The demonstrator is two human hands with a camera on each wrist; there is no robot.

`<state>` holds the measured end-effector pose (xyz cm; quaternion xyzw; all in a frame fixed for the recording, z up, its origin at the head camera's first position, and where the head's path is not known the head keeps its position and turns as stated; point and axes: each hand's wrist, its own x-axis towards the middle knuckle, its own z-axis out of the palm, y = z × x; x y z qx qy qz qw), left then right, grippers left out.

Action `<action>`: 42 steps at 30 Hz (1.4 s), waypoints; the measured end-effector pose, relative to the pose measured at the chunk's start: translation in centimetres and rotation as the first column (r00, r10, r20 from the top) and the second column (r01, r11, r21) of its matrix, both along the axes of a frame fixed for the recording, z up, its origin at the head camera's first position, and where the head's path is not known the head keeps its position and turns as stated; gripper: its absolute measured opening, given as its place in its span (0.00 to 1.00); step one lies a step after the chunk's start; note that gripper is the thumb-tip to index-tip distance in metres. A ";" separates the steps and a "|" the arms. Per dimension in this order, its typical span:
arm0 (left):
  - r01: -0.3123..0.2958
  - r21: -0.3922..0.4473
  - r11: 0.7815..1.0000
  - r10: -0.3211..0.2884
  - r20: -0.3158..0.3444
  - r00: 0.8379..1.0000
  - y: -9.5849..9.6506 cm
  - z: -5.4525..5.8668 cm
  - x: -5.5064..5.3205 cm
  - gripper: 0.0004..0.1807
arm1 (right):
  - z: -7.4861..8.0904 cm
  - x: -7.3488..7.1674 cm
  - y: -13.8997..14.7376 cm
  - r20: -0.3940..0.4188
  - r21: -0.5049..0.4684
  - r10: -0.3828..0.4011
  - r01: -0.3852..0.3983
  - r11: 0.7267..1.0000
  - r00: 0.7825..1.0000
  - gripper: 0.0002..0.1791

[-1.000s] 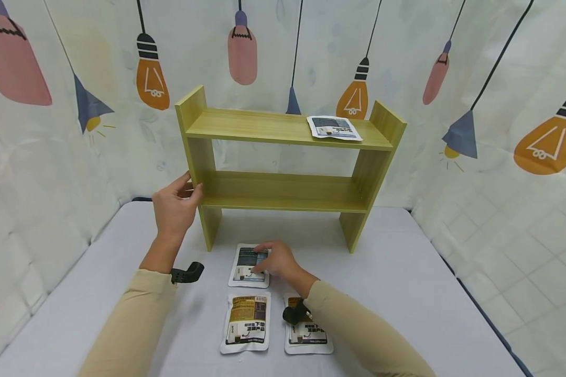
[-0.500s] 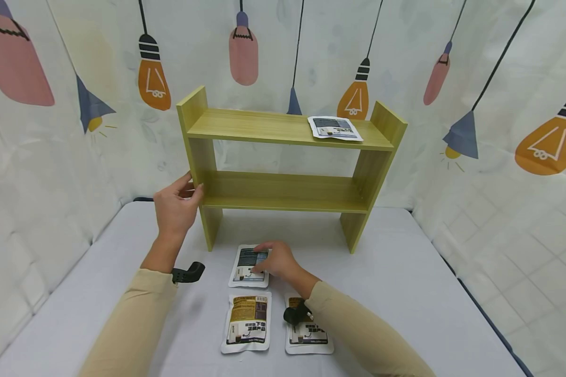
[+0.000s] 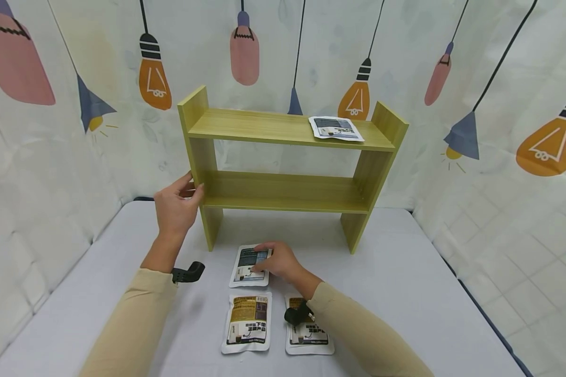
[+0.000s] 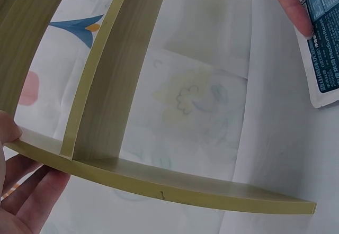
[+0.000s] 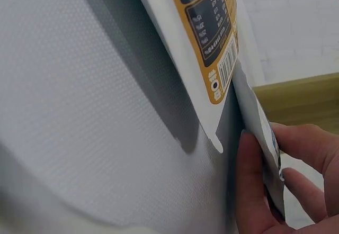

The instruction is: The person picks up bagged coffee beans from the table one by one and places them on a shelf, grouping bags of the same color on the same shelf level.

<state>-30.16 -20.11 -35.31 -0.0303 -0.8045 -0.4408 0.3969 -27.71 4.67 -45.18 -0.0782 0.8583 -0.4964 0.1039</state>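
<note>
Right hand (image 3: 283,262) pinches the blue pouch (image 3: 245,266) by its right edge, fingers nearly together, just in front of the shelf (image 3: 245,123) — I'd go light and level, avoid creasing — left hand (image 3: 174,208) grips the shelf's left side.

Light in here is bright, even, diffuse; faint shadows on the white tablecloth (image 3: 434,303) beside the left sleeve (image 3: 127,324) and under the shelf (image 3: 287,191). Head view fairly sharp, wall prints (image 3: 549,146) stretched near edges; left wrist greyer, shelf side panel (image 4: 159,188) bowed. Right wrist dimmest, dark shadow beneath the orange-labelled pouch (image 5: 204,38), bottom-left blurry.
</note>
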 end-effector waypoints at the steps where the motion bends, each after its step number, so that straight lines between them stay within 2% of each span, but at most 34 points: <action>1: 0.001 0.000 1.000 -0.001 0.002 1.000 0.0 0.0 0.0 0.22 | 0.0 0.0 0.0 0.003 -0.007 0.003 -0.003 1.000 1.000 0.27; 8: 0.003 0.005 1.000 -0.003 0.015 1.000 0.0 0.1 0.1 0.23 | -0.1 -0.3 0.3 0.011 -0.035 0.015 -0.015 0.999 1.000 0.26; 15: 0.003 0.000 1.000 -0.003 0.009 1.000 -0.1 0.1 0.0 0.23 | -0.2 -0.2 0.5 0.053 -0.094 0.016 -0.011 0.996 0.998 0.26; 25: 0.003 -0.004 1.000 -0.003 0.007 1.000 0.0 0.0 0.1 0.23 | -0.6 -0.3 0.6 0.091 -0.122 0.015 -0.003 0.992 0.996 0.26; 36: -0.014 -0.017 1.000 0.014 0.031 0.999 0.1 0.2 0.2 0.22 | -0.6 -0.3 1.2 0.130 -0.239 0.033 0.000 0.971 0.991 0.31; 42: -0.018 -0.020 1.000 0.019 0.035 0.999 0.1 0.2 0.3 0.22 | -0.3 -0.2 1.6 0.120 -0.259 0.043 -0.011 0.966 0.992 0.31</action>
